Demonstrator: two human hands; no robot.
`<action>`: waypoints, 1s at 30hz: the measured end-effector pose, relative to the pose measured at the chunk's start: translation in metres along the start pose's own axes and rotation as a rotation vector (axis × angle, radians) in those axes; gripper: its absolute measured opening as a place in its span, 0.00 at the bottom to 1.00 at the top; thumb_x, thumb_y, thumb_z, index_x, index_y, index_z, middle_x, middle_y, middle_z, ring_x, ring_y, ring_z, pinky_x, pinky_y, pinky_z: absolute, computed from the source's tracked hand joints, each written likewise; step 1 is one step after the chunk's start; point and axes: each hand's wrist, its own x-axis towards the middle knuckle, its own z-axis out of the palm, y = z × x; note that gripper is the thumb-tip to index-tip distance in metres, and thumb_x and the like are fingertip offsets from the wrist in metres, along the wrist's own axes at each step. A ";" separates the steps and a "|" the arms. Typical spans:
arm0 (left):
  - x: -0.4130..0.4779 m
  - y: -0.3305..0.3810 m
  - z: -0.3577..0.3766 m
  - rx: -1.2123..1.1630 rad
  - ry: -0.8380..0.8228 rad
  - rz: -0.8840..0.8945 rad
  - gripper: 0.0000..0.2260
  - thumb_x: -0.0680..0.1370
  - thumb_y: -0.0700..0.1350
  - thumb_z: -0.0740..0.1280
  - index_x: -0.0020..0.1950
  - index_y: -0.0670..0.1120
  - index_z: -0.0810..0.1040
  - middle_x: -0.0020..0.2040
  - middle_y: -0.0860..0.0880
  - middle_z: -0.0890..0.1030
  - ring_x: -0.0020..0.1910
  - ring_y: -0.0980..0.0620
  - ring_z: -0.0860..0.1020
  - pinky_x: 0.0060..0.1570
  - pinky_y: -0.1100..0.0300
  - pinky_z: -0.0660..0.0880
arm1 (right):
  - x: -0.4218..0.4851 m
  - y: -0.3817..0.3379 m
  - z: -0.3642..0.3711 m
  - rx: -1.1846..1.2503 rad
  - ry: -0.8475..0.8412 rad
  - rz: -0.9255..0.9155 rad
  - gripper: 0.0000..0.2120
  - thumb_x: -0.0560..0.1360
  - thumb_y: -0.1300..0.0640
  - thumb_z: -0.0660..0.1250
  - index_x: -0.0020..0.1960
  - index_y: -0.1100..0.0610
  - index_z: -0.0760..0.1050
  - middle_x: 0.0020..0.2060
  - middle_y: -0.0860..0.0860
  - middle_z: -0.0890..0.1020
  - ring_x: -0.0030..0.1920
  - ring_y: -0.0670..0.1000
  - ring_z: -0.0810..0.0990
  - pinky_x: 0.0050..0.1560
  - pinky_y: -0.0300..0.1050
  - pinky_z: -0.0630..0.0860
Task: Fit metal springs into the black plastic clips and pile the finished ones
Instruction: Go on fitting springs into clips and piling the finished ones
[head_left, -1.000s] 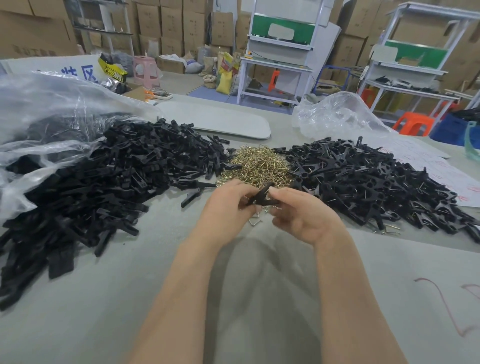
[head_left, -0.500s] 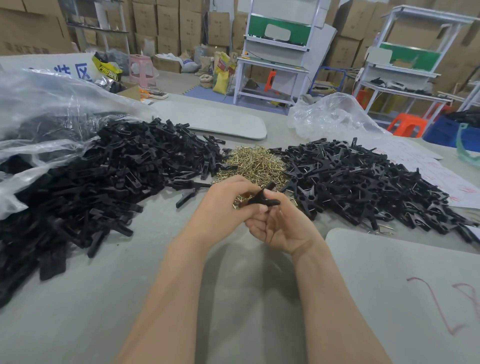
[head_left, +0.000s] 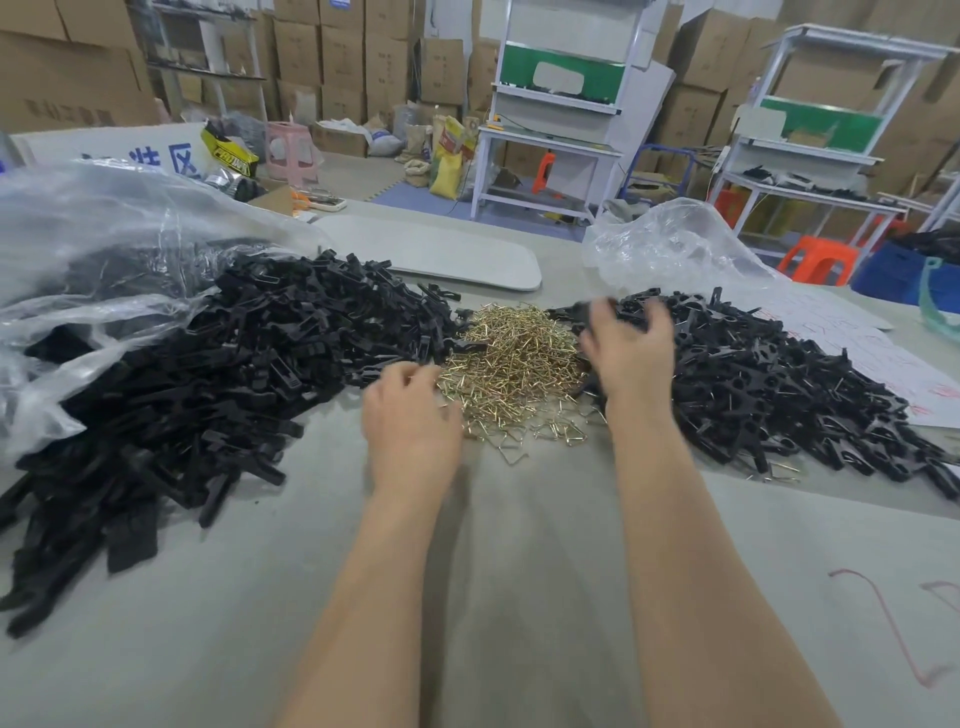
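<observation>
Reaching out: our right hand (head_left: 628, 348) is spread wide over the right clip pile (head_left: 779, 384), gripping nothing. Our left hand (head_left: 410, 415) curls at the near edge of the spring heap (head_left: 511, 358); can't tell if it pinches one. Risks: tangled wire could lift as a clump, and the touching heaps could mix.

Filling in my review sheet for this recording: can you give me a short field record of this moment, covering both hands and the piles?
left hand: at the near left edge of the spring pile, fingers curled; grip unclear
right hand: above the right clip pile, fingers spread, motion-blurred
left clip pile: spills from a clear bag
table: grey, holds all three piles
</observation>
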 end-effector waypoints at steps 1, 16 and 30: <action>0.002 -0.006 -0.002 0.011 0.094 -0.077 0.19 0.77 0.46 0.66 0.68 0.49 0.72 0.67 0.48 0.69 0.66 0.45 0.64 0.66 0.52 0.60 | 0.006 -0.006 0.002 0.044 0.060 -0.022 0.39 0.75 0.50 0.69 0.78 0.53 0.49 0.59 0.53 0.74 0.56 0.47 0.73 0.65 0.47 0.69; 0.013 -0.022 -0.010 -0.427 0.277 -0.332 0.08 0.79 0.38 0.63 0.56 0.43 0.78 0.52 0.47 0.80 0.47 0.52 0.76 0.44 0.67 0.67 | -0.041 0.056 0.127 -1.002 -0.522 -0.322 0.15 0.79 0.56 0.58 0.64 0.51 0.75 0.60 0.53 0.78 0.63 0.56 0.73 0.66 0.54 0.62; 0.006 0.017 0.016 -1.241 -0.200 -0.509 0.08 0.79 0.33 0.61 0.50 0.42 0.77 0.43 0.45 0.80 0.40 0.52 0.77 0.45 0.61 0.77 | -0.050 0.033 0.046 -0.106 -0.174 -0.193 0.03 0.75 0.56 0.69 0.46 0.49 0.76 0.37 0.49 0.81 0.40 0.48 0.80 0.46 0.43 0.75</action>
